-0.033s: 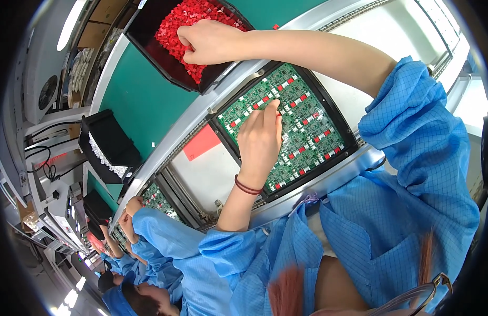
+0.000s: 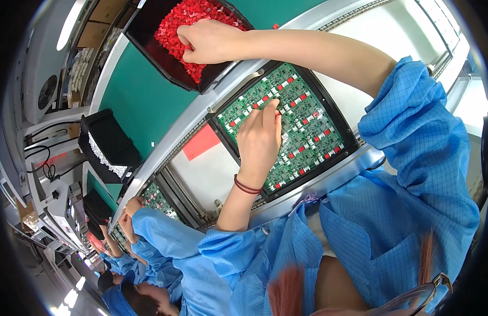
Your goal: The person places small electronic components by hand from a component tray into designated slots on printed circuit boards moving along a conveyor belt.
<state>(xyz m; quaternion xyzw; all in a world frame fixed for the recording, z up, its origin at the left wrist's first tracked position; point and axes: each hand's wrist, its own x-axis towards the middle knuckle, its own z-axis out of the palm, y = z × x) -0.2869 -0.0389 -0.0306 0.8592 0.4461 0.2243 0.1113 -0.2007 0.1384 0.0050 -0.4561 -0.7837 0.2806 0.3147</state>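
Observation:
My left hand [image 2: 259, 138] reaches over a panel of green circuit boards [image 2: 294, 129], its fingertips pressed together low over the surface. A speck of red, seemingly a small connector [image 2: 277, 112], shows at those fingertips. Rows of red and white connectors stand on the boards, which lie in a black frame [image 2: 334, 117]. Further off, my right hand [image 2: 215, 42] dips into a heap of small red connectors [image 2: 173, 26] in a black bin [image 2: 144, 34]. Its fingers are curled, and their tips are partly lost among the pieces.
A conveyor rail [image 2: 196, 113] runs between the frame and the green bench [image 2: 117, 79]. Left of the frame lies a red card [image 2: 202, 142]. Another black bin [image 2: 110, 139] holds white pieces. At the left, co-workers in blue sleeves [image 2: 162, 229] handle other boards.

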